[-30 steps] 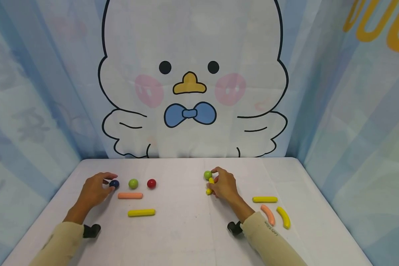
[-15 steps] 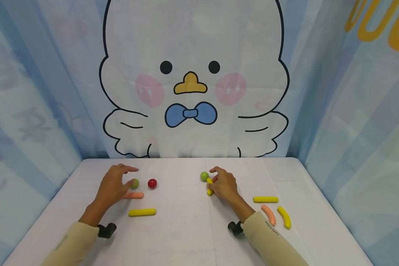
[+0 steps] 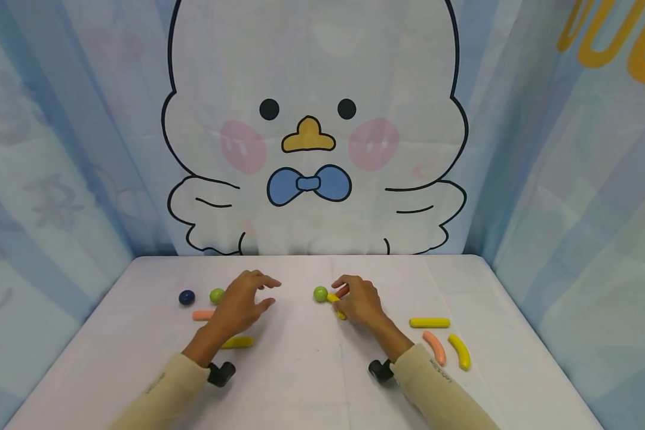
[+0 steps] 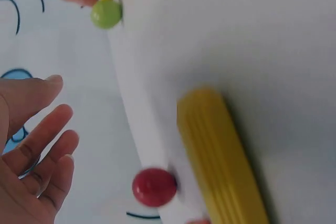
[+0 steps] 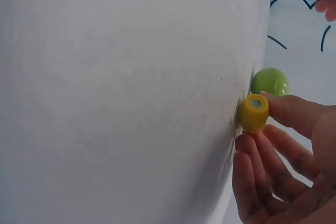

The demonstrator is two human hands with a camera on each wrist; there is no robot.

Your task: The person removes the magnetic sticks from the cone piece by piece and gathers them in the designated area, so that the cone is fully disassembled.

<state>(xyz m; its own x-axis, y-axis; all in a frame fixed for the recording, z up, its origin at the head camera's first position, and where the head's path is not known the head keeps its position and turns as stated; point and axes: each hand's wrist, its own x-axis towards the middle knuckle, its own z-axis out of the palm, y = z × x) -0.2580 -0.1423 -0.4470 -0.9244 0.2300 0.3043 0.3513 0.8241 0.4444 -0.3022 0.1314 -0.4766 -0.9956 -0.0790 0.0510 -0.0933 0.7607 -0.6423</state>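
Observation:
My right hand (image 3: 361, 303) pinches a yellow rod (image 5: 254, 116) low at the table between thumb and fingers. Its near end, marked with a small grey disc, shows in the right wrist view. At the rod's far end a green ball (image 3: 320, 294) touches it. To the left, my left hand (image 3: 242, 304) hovers above the table with fingers and thumb apart, holding nothing. It hides the red ball (image 4: 154, 187) in the head view, though the left wrist view shows it. A second yellow rod (image 3: 237, 342) lies partly behind that forearm.
At left on the white table (image 3: 301, 388) are a dark blue ball (image 3: 186, 297), another green ball (image 3: 216, 295) and a salmon rod (image 3: 202, 315). At right lie a straight yellow rod (image 3: 429, 322), a curved salmon rod (image 3: 434, 347) and a curved yellow one (image 3: 459, 352).
My left hand has moved right, away from the dark blue ball and past the left green ball. The rod in my right hand has turned, swinging its green ball leftward and nearer.

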